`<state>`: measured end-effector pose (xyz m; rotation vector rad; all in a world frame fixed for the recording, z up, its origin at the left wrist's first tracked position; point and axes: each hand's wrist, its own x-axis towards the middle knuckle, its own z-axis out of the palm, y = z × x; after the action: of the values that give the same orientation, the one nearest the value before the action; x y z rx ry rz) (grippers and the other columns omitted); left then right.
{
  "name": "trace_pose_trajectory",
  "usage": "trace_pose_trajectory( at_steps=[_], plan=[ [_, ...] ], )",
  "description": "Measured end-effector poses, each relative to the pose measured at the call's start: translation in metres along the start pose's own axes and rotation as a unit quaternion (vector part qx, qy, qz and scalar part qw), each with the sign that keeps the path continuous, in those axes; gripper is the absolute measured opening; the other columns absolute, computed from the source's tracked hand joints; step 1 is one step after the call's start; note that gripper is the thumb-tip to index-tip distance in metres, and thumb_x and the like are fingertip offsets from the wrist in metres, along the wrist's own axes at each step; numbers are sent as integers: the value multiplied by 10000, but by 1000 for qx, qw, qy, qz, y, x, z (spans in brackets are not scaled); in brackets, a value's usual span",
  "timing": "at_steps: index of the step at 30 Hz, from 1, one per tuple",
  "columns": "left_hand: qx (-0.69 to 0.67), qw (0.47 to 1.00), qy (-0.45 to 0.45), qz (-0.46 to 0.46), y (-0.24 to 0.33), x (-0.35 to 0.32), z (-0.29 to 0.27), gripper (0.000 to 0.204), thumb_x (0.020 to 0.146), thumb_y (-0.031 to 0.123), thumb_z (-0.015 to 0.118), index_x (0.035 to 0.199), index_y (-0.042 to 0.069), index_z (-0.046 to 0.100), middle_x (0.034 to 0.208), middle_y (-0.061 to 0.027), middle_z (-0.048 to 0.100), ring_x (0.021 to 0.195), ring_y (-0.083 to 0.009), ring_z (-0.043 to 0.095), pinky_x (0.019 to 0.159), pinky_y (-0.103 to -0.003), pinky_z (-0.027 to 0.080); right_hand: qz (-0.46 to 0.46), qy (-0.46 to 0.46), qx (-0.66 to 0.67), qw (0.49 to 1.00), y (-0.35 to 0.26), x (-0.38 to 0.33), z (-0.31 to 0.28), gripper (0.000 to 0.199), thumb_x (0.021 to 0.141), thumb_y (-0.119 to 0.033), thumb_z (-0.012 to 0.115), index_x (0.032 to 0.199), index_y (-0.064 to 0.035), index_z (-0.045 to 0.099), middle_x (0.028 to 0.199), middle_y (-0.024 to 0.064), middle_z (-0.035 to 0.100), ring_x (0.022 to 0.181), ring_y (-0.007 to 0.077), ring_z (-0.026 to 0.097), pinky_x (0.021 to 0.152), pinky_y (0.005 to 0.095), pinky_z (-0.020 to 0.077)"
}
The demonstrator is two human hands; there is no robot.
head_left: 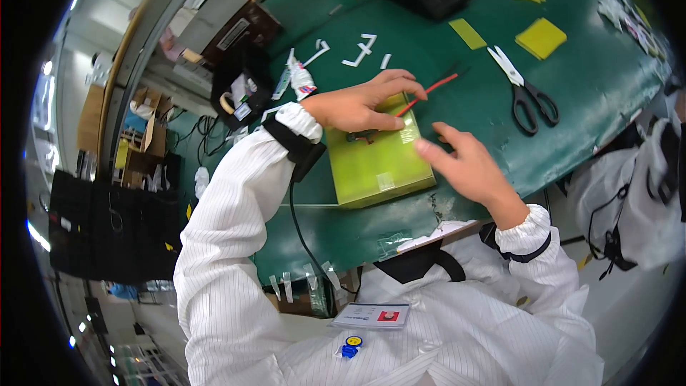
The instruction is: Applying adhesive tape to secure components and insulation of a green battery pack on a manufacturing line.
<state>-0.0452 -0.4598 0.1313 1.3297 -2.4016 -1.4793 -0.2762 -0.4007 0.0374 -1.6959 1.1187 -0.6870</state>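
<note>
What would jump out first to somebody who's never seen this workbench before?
Probably the bright yellow-green box near the middle of the view, with the left hand on its top and the right hand by its right side. Next might come the red wire sticking out past the box's far right corner, then the black-handled scissors lying open on the green table to the right.

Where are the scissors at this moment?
In the head view, the scissors lie up and right of the right hand, just below the squarish yellow sheets.
</note>
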Motion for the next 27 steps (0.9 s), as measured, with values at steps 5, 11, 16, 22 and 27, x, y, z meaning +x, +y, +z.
trace_pose_trajectory(
  at_steps=[5, 11, 16, 22, 27],
  plan=[
    [329, 897, 248, 163, 37, -62, -15, 546, 915, 276, 712, 1377, 67, 511, 1414, -176, 471, 1339, -328, 445, 1126, -423, 347, 60, -52, 59, 995, -3, 31, -11, 615, 968, -497, 555, 1155, 74, 689, 1013, 244, 725, 997, 356, 690, 881, 389, 512],
    [222, 918, 329, -22, 101, -200, 70, 274, 892, 150, 685, 1111, -12, 649, 1046, -155, 680, 923, -296, 655, 830, -362, 519, -207, 70, -135, 967, -58, -5, -33, 301, 871, -199, 713, 1047, 44, 691, 957, 202, 719, 852, 348, 692, 759, 406, 539],
    [72, 880, 461, -91, 134, -287, 182, 231, 886, 140, 701, 1060, -12, 685, 994, -145, 702, 873, -299, 684, 772, -374, 543, -360, -50, -90, 927, -98, -44, -3, 111, 819, -53, 733, 911, -4, 695, 812, 148, 671, 749, 327, 632, 679, 404, 497],
    [-137, 866, 475, -80, 118, -269, 314, 178, 907, 123, 680, 1015, -13, 713, 976, -129, 711, 828, -266, 686, 719, -352, 550, -412, -296, -223, 832, -131, -54, 38, 144, 777, -82, 749, 892, -5, 707, 807, 148, 658, 785, 355, 640, 705, 442, 524],
    [-117, 745, 609, -247, 78, -255, 366, 147, 912, 82, 649, 1025, 11, 712, 961, -115, 711, 813, -278, 674, 706, -371, 545, -517, -316, -219, 765, -113, -58, 116, 179, 743, -145, 775, 871, -40, 706, 853, 123, 641, 877, 320, 633, 725, 429, 536]
  ],
)
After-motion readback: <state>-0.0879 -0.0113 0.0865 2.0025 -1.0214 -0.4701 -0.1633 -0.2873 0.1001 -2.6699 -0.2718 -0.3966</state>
